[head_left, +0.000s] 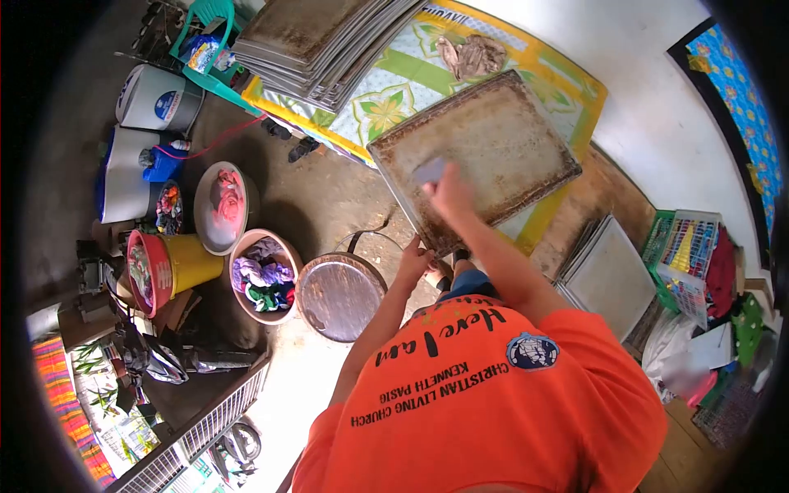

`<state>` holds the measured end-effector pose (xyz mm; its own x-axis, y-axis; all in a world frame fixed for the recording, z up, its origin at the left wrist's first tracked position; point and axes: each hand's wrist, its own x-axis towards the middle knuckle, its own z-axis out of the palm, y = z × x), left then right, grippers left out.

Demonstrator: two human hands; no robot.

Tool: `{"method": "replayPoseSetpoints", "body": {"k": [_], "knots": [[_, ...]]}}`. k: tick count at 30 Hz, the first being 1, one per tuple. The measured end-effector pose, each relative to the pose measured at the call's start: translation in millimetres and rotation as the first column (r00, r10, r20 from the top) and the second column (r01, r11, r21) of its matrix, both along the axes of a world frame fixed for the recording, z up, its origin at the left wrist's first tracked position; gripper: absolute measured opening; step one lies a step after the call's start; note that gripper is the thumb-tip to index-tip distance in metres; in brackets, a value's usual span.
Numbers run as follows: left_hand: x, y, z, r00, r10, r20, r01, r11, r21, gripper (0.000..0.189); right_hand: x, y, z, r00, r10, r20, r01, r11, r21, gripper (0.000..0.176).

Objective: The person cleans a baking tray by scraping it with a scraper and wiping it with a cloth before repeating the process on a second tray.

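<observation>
A rust-stained baking tray (518,135) with a raised, browned rim lies on the table, its near corner pointing toward me. My left hand (415,261) has its fingers closed on the tray's rim near that corner. Over the tray's left half, my right hand (452,195) grips a flat grey piece (429,170) held against the tray's surface. Motion smears both the hand and the piece, so I cannot tell its exact kind. Beyond the tray lies a crumpled brown cloth (472,56).
A tall stack of trays (329,41) stands on the flowered tablecloth (385,111). More trays (608,275) lean at the right beside plastic baskets (686,255). Leftward on the floor are a round wooden-topped stool (339,297), a laundry basin (288,311) and a yellow bucket (193,261).
</observation>
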<state>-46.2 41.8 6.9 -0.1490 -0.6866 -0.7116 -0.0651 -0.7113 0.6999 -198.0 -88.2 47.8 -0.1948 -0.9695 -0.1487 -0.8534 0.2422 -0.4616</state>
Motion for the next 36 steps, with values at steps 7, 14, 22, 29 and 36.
{"method": "replayPoseSetpoints", "body": {"k": [7,14,22,29,36], "knots": [[0.7,-5.1,8.1,0.999,-0.049,-0.008,0.049,0.998,-0.035,0.057,24.2,-30.5,9.1,0.989,-0.044,0.138,0.040,0.999,0.032,0.056],[-2.0,5.3,11.1,1.000,0.013,0.018,-0.012,0.997,-0.073,0.068,56.0,10.9,16.2,0.933,0.174,0.316,-0.158,0.984,-0.077,0.068],[-0.9,11.4,36.3,0.985,-0.046,-0.166,0.062,0.994,0.089,0.065,-212.0,8.2,11.8,0.851,-0.499,-0.166,0.479,0.865,-0.148,0.080],[-2.8,6.1,36.5,0.986,-0.034,-0.165,0.061,0.985,0.161,0.077,-57.6,70.1,1.8,0.999,-0.030,-0.040,0.026,0.997,-0.077,0.068],[2.0,15.6,34.5,0.969,-0.112,-0.219,0.108,0.994,-0.031,0.044,-193.8,28.6,16.2,0.887,-0.460,0.045,0.461,0.872,-0.168,0.071]]}}
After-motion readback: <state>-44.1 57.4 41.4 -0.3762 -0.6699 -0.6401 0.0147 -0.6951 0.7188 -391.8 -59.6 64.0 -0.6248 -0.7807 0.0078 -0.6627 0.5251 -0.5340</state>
